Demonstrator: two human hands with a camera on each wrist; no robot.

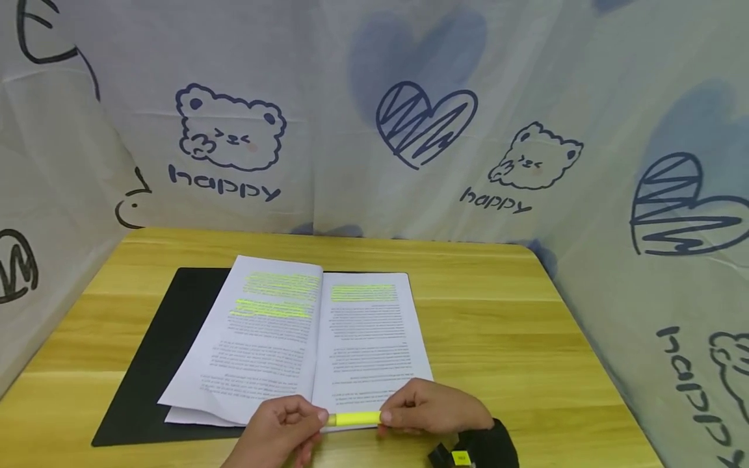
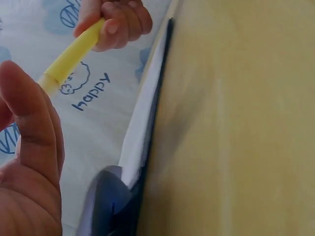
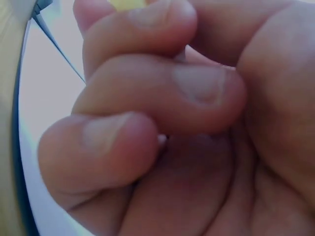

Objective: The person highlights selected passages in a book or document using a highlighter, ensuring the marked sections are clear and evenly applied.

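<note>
A yellow highlighter (image 1: 357,418) lies level between both hands, over the near edge of an open booklet (image 1: 365,351). My left hand (image 1: 279,430) pinches its left end between thumb and fingertips, where a paler, duller section (image 2: 50,83) shows in the left wrist view. With thumb and curled fingers, my right hand (image 1: 435,408) grips the other end. Curled fingers (image 3: 162,93) fill the right wrist view and hide most of the highlighter. Printed text covers both pages, and bright yellow marking (image 1: 363,293) runs over lines at the top of each.
Under the booklet lies a black mat (image 1: 170,338), showing mostly on the left. The wood-grain table (image 1: 491,325) extends to both sides. Pale cloth (image 1: 328,130) with bear and heart drawings hangs behind and at the sides. A black strap (image 1: 494,445) circles the right wrist.
</note>
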